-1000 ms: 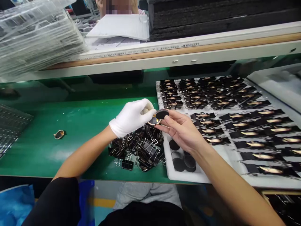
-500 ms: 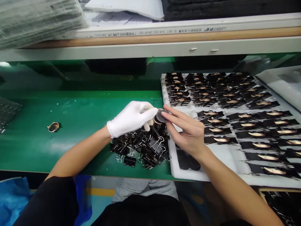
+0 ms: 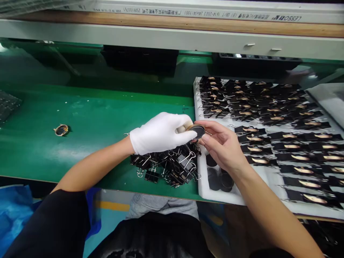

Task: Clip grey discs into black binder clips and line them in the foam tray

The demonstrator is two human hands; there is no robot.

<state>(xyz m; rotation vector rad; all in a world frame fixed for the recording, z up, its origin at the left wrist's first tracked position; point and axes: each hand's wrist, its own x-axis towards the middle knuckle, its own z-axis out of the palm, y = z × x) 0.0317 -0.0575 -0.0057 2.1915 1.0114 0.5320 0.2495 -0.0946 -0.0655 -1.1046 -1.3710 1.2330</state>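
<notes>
My left hand (image 3: 163, 133), in a white glove, pinches a round gold-rimmed piece with a dark disc (image 3: 197, 131) on it. My bare right hand (image 3: 224, 145) grips the same piece from the right, thumb at its lower edge and fingers behind it. Under both hands lies a heap of black binder clips (image 3: 177, 166) with silver wire handles. Just to the right, dark round discs (image 3: 213, 179) sit in the near left corner of a white foam tray (image 3: 202, 188).
Rows of black clips around gold-coloured pieces (image 3: 301, 157) fill much of the tray. A single gold-rimmed round piece (image 3: 61, 130) lies on the green table (image 3: 94, 150) at left. A shelf edge (image 3: 161, 34) crosses above. Grey gridded material (image 3: 8, 105) is at far left.
The view has shifted, so the shelf sits higher in it. Both hands have turned the round piece, whose dark disc now shows more fully, and my right fingers have moved from its face to its edge.
</notes>
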